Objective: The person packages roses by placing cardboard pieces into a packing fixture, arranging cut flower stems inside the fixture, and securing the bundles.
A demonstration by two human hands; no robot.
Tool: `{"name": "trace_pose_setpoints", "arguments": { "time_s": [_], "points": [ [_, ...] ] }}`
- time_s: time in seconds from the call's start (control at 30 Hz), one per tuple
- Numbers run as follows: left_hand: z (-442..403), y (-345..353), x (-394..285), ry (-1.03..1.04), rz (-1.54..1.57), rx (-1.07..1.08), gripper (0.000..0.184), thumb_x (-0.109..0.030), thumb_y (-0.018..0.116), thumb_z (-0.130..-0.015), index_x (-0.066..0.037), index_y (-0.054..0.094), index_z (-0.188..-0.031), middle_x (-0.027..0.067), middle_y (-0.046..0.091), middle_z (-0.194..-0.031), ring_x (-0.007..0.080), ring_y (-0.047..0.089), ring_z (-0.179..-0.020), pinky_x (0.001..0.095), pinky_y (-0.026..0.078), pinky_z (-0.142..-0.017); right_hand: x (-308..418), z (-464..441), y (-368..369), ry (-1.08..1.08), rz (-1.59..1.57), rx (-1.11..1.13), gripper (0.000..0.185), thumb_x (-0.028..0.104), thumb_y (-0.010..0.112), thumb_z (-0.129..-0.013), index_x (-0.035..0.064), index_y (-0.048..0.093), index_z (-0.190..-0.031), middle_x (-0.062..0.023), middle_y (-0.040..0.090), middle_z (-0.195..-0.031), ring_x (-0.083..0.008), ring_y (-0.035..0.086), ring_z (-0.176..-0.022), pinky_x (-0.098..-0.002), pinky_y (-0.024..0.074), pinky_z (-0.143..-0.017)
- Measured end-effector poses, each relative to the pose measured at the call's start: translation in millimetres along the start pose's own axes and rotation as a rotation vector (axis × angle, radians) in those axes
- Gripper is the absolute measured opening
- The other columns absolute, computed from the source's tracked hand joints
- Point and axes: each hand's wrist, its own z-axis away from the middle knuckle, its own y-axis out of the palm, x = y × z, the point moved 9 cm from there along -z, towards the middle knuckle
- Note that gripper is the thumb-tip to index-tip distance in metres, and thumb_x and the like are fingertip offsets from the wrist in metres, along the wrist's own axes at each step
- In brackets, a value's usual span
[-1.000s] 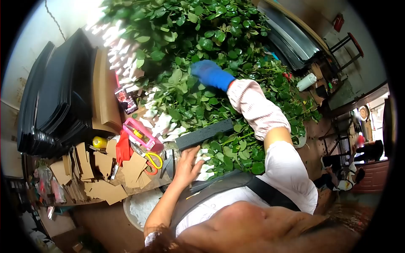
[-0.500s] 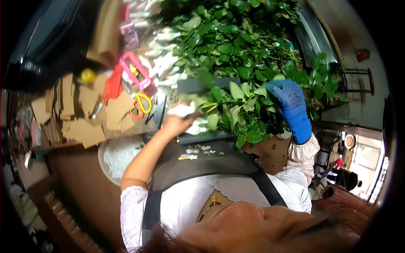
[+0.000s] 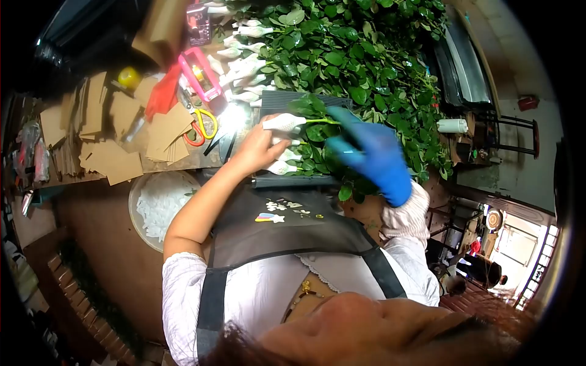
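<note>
White-netted bud (image 3: 284, 123) between far dark strip (image 3: 305, 98) and near dark strip (image 3: 294, 181), my left hand (image 3: 257, 147) closed on it. Gloved right hand (image 3: 377, 154) at green stem (image 3: 320, 121), blurred, grip unclear. Tabletop (image 3: 206, 160) edge just nearer; leaves (image 3: 360, 67) crowd far side.

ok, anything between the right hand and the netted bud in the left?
Nothing visible blocks the right hand from the bud in the left hand; only the stem spans that gap, with leaves alongside it.
</note>
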Motion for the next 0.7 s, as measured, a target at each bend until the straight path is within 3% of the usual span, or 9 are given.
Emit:
{"name": "trace_pose_setpoints", "arguments": {
  "time_s": [0.1, 0.13, 0.23, 0.33, 0.43, 0.47, 0.57, 0.6, 0.7],
  "points": [
    [0, -1, -3, 0.039, 0.008, 0.017, 0.047, -0.021, 0.072, -0.088, -0.003, 0.058, -0.13, 0.0209, 0.058, -0.133, 0.0411, 0.057, -0.121, 0.0449, 0.047, -0.103, -41, -18, 102, 0.065, 0.35, 0.234, 0.039, 0.048, 0.062, -0.096, 0.0179, 0.064, -0.122, -0.0113, 0.07, -0.079, -0.0327, 0.069, -0.071, -0.0453, 0.0531, -0.064],
    [3, 0, 3, 0.018, -0.048, 0.002, 0.056, -0.019, 0.075, -0.089, -0.002, 0.05, -0.137, 0.0171, 0.059, -0.126, 0.0291, 0.065, -0.105, 0.0385, 0.053, -0.09, -57, -21, 119, 0.123, 0.411, 0.298, 0.036, 0.047, 0.06, -0.097, 0.0176, 0.065, -0.117, -0.0113, 0.071, -0.079, -0.0327, 0.069, -0.072, -0.0454, 0.0534, -0.064],
    [8, -5, 4, -0.018, -0.121, -0.054, 0.062, -0.027, 0.074, -0.091, -0.003, 0.045, -0.14, 0.0197, 0.064, -0.112, 0.0328, 0.066, -0.095, 0.0409, 0.053, -0.082, -77, -22, 131, 0.198, 0.388, 0.329, 0.033, 0.048, 0.057, -0.098, 0.0167, 0.064, -0.107, -0.0116, 0.071, -0.078, -0.033, 0.07, -0.072, -0.0466, 0.0534, -0.065],
    [5, -16, -10, -0.027, 0.017, -0.113, 0.048, -0.028, 0.071, -0.094, -0.004, 0.051, -0.13, 0.0224, 0.069, -0.102, 0.0426, 0.067, -0.096, 0.0492, 0.053, -0.08, -80, -19, 136, 0.204, 0.332, 0.263, 0.032, 0.048, 0.057, -0.099, 0.017, 0.064, -0.102, -0.0116, 0.071, -0.076, -0.0332, 0.069, -0.068, -0.0463, 0.0534, -0.062],
    [-1, -16, -4, -0.162, -0.042, -0.116, 0.03, -0.029, 0.068, -0.097, -0.006, 0.057, -0.114, 0.0177, 0.07, -0.083, 0.0419, 0.068, -0.076, 0.0497, 0.053, -0.066, -82, -17, 138, 0.166, 0.291, 0.2, 0.032, 0.049, 0.058, -0.098, 0.018, 0.066, -0.102, -0.0113, 0.07, -0.071, -0.0331, 0.068, -0.063, -0.0452, 0.0534, -0.059],
    [-3, -22, -13, -0.064, -0.141, -0.213, 0.021, -0.03, 0.061, -0.102, -0.01, 0.064, -0.108, 0.0117, 0.067, -0.072, 0.0336, 0.067, -0.063, 0.0406, 0.052, -0.058, -81, -16, 136, 0.153, 0.262, 0.179, 0.033, 0.049, 0.058, -0.098, 0.0179, 0.066, -0.101, -0.0112, 0.07, -0.07, -0.0331, 0.068, -0.064, -0.0451, 0.0536, -0.059],
    [-3, -27, -25, -0.025, -0.376, -0.232, 0.018, -0.028, 0.068, -0.096, -0.011, 0.062, -0.092, 0.0112, 0.069, -0.08, 0.0345, 0.067, -0.066, 0.0435, 0.052, -0.058, -85, -16, 138, 0.177, 0.241, 0.213, 0.034, 0.051, 0.058, -0.097, 0.0183, 0.069, -0.099, -0.011, 0.071, -0.073, -0.0324, 0.069, -0.066, -0.0449, 0.054, -0.061],
    [2, -32, -32, 0.063, -0.429, -0.316, 0.019, -0.026, 0.071, -0.093, -0.01, 0.064, -0.084, 0.0085, 0.07, -0.08, 0.0282, 0.065, -0.062, 0.0386, 0.051, -0.055, -88, -15, 141, 0.196, 0.246, 0.241, 0.035, 0.051, 0.058, -0.097, 0.0185, 0.07, -0.099, -0.0109, 0.071, -0.074, -0.0321, 0.07, -0.067, -0.0449, 0.0542, -0.061],
    [13, -42, -46, 0.279, -0.488, -0.426, 0.029, -0.023, 0.07, -0.095, -0.008, 0.061, -0.072, 0.0052, 0.073, -0.08, 0.0232, 0.059, -0.058, 0.0341, 0.05, -0.054, -94, -17, 147, 0.23, 0.215, 0.267, 0.036, 0.052, 0.058, -0.097, 0.0196, 0.073, -0.101, -0.0103, 0.072, -0.077, -0.0312, 0.071, -0.07, -0.045, 0.0546, -0.064]
  ]
}}
